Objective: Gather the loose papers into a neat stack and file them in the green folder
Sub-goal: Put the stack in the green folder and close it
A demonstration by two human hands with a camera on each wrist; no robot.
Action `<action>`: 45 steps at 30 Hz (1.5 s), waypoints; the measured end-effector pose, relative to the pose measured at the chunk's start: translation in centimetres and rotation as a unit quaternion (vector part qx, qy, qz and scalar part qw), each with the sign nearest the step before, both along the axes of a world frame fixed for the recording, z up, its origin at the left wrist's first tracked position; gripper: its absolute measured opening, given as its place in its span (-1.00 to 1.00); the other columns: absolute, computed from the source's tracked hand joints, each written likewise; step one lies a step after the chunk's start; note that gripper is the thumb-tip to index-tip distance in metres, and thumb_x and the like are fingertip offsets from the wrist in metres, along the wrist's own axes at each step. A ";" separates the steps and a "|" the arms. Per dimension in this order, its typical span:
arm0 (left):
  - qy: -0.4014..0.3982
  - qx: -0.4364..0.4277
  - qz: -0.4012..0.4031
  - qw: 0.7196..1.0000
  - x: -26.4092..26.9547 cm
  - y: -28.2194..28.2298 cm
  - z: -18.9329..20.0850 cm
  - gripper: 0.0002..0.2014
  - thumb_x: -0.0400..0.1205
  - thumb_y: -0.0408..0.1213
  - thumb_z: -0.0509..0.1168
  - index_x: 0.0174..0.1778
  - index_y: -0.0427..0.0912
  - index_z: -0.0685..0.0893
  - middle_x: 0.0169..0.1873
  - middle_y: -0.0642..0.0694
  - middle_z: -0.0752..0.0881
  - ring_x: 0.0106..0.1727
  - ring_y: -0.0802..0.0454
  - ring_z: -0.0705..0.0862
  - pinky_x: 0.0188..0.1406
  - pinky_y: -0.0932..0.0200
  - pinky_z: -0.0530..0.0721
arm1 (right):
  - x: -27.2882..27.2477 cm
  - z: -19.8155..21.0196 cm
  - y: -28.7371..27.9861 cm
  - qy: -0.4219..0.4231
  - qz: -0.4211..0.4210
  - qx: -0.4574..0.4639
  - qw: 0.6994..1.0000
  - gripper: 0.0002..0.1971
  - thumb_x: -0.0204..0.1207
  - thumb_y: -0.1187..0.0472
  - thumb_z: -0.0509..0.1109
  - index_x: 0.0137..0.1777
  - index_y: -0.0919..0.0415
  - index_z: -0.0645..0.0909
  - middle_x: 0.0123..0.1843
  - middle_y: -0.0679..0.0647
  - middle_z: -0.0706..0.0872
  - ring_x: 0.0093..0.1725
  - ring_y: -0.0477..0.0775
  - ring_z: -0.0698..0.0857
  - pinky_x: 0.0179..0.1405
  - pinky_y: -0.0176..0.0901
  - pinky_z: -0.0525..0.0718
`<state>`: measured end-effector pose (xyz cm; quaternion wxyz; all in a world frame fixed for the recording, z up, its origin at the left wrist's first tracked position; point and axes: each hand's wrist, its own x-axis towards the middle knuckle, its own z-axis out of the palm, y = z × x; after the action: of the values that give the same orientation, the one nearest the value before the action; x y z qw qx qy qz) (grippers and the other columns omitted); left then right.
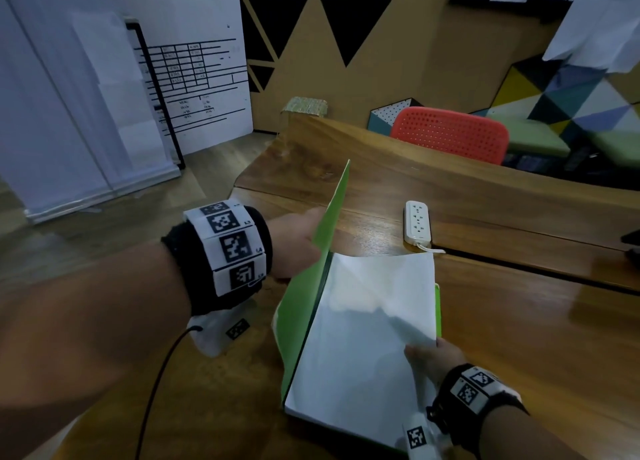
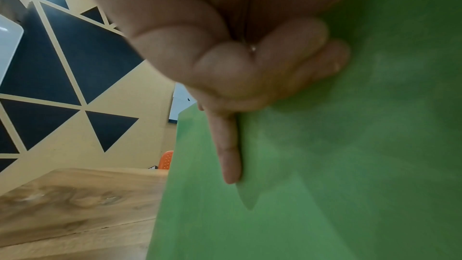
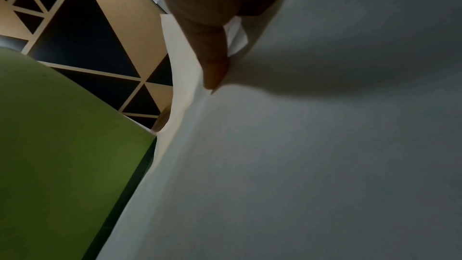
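The green folder [image 1: 331, 213] lies open on the wooden table [image 1: 526, 328], its cover raised almost upright. My left hand [image 1: 294, 241] holds that cover from the left. In the left wrist view one finger [image 2: 230, 145] lies straight along the green folder [image 2: 337, 165] and the others curl against it. A stack of white papers [image 1: 360, 348] lies inside on the folder's lower leaf. My right hand [image 1: 429, 355] pinches the papers' right edge, where the top sheet bends upward. The right wrist view shows my thumb [image 3: 212, 56] on the papers [image 3: 312, 155] beside the green folder [image 3: 62, 126].
A white power strip [image 1: 418, 222] with its cord lies on the table just beyond the folder. A red perforated chair [image 1: 450, 132] stands behind the table. A black cable [image 1: 156, 387] hangs from my left wrist. The table's left edge is close to the folder.
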<state>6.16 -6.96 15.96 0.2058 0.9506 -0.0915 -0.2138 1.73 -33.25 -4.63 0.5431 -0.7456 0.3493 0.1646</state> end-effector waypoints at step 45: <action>0.011 -0.049 -0.031 0.998 -0.2 -2.7 -1.2 -0.30 0.54 -0.32 0.14 0.60 0.09 0.05 0.37 -0.17 0.55 0.24 -0.11 0.62 0.23 -0.06 0.65 | 0.8 -0.7 1.2 0.002 0.007 0.008 1.000 -0.54 0.41 0.44 0.47 0.33 0.45 0.56 0.11 0.38 0.69 -0.01 0.24 0.61 0.08 0.04 0.60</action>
<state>5.99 -9.65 14.75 0.2464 0.9335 -0.1292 -0.2261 2.50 -32.07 -5.34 0.5475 -0.7433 0.3436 0.1724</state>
